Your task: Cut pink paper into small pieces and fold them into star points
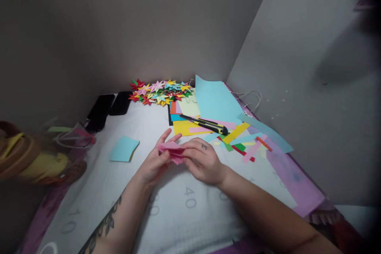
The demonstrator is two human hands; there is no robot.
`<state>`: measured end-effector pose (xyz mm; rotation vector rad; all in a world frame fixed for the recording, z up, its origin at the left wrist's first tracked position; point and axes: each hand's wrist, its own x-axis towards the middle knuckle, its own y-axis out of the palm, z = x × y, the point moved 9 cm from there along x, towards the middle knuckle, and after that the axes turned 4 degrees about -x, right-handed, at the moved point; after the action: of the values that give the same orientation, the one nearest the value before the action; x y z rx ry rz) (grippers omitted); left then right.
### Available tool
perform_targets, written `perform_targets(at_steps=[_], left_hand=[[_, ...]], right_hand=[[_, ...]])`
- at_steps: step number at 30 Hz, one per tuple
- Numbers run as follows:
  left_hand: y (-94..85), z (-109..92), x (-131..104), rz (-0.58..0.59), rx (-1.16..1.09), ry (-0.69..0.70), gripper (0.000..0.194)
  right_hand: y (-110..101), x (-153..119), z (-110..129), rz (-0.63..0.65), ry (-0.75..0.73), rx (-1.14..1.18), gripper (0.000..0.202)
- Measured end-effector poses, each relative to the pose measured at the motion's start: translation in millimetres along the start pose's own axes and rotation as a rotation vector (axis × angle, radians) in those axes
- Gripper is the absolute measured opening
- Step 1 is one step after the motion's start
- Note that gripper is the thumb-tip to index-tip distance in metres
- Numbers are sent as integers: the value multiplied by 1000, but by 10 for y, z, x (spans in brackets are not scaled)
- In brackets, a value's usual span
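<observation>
A piece of folded pink paper (pixel 175 149) with several layers is held up over the white table cover between both hands. My left hand (pixel 157 160) pinches its left side with the thumb in front, while two of its fingers stick out behind. The fingertips of my right hand (pixel 204 160) grip the paper's right edge. To the left of my hands lies a small stack of light blue paper squares (pixel 123 149). Behind the right hand, a black and yellow utility knife (pixel 205 124) rests on coloured sheets.
Folded paper stars (pixel 160 91) are heaped at the back against the wall. Two dark phones (pixel 120 103) lie back left. Cut paper strips (pixel 238 139) and a large light blue sheet (pixel 217 99) cover the right side. A blurred, yellow-and-brown object (pixel 32 158) is at far left.
</observation>
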<state>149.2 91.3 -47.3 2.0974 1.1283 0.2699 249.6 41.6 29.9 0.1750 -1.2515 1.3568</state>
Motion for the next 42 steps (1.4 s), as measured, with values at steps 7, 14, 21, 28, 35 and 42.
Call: perform_targets(at_steps=[7, 14, 21, 28, 35, 42], left_hand=[[-83, -18, 14, -57, -84, 9, 69], [-124, -34, 21, -26, -178, 1, 78], [-175, -140, 35, -27, -299, 75, 84], [-280, -307, 12, -93, -396, 169, 79], [-415, -468, -36, -142, -370, 245, 73], [-480, -551, -83, -180, -284, 256, 69]], right_hand=[[-143, -39, -134, -98, 80, 58, 38], [-490, -182, -1241, 0, 532, -605, 31], [-293, -410, -1726, 423, 727, -743, 35], [-342, -335, -1572, 203, 710, -516, 36], [-96, -534, -1395, -99, 1076, 519, 41], [-556, 2, -584, 63, 326, -139, 44]])
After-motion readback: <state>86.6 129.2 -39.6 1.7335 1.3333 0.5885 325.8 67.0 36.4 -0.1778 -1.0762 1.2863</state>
